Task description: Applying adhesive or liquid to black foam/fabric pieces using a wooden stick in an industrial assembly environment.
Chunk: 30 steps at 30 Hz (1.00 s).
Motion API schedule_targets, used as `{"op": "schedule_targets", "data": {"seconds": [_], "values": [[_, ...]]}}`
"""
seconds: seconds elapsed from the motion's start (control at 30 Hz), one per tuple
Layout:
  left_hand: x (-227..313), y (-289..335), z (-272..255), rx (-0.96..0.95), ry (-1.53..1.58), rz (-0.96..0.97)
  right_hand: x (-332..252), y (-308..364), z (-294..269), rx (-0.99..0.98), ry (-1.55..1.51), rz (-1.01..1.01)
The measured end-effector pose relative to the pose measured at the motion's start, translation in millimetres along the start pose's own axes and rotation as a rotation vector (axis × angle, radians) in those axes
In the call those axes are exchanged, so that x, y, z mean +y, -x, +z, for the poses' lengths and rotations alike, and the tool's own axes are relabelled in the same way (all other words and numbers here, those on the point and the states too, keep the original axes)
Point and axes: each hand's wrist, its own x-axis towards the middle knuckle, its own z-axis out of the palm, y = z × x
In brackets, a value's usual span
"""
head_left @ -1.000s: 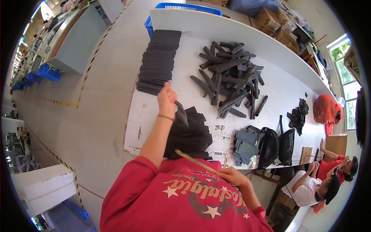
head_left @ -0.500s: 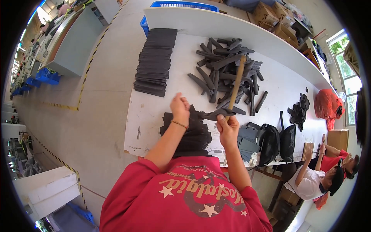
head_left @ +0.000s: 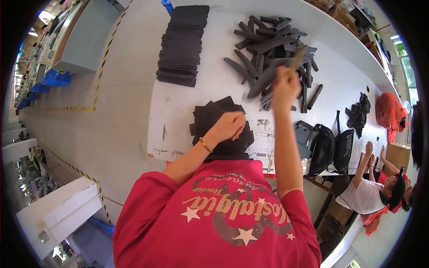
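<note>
My right hand (head_left: 287, 89) is closed round a pale wooden stick (head_left: 299, 57), blurred by motion, out over a loose heap of rolled black tubes (head_left: 277, 40). A black fabric tube (head_left: 264, 81) lies or hangs just left of that hand; whether it is still on the stick I cannot tell. Nearer me, my left hand (head_left: 230, 126) is loosely curled above a fanned pile of flat black pieces (head_left: 208, 117), with nothing visible in its fingers. Whether it touches the pile is unclear.
A long row of stacked black pieces (head_left: 182, 49) lies at the table's far left. To the right are black bags (head_left: 322, 145), a crumpled black bunch (head_left: 358, 114) and a red plastic bag (head_left: 389, 111). Two people (head_left: 368, 192) sit at the right edge.
My right hand has moved forward to the heap with the stick, where the black piece wrapped round it was close to me before. My left hand has shifted right and nearer, over the pile.
</note>
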Motion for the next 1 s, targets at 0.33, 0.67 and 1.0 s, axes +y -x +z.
{"op": "schedule_targets", "data": {"seconds": [0.33, 0.67, 1.0], "values": [[-81, 42, 12, 0.202, -1.037, 0.450, 42, 20, -101, -0.342, 0.463, -0.053], [-38, 41, -13, 0.219, -0.873, 0.511, -39, 84, -225, -0.880, 0.713, 0.439], [-13, 31, -17, 0.217, -0.853, 0.602, -37, 81, -210, -0.975, 0.872, 0.187]]}}
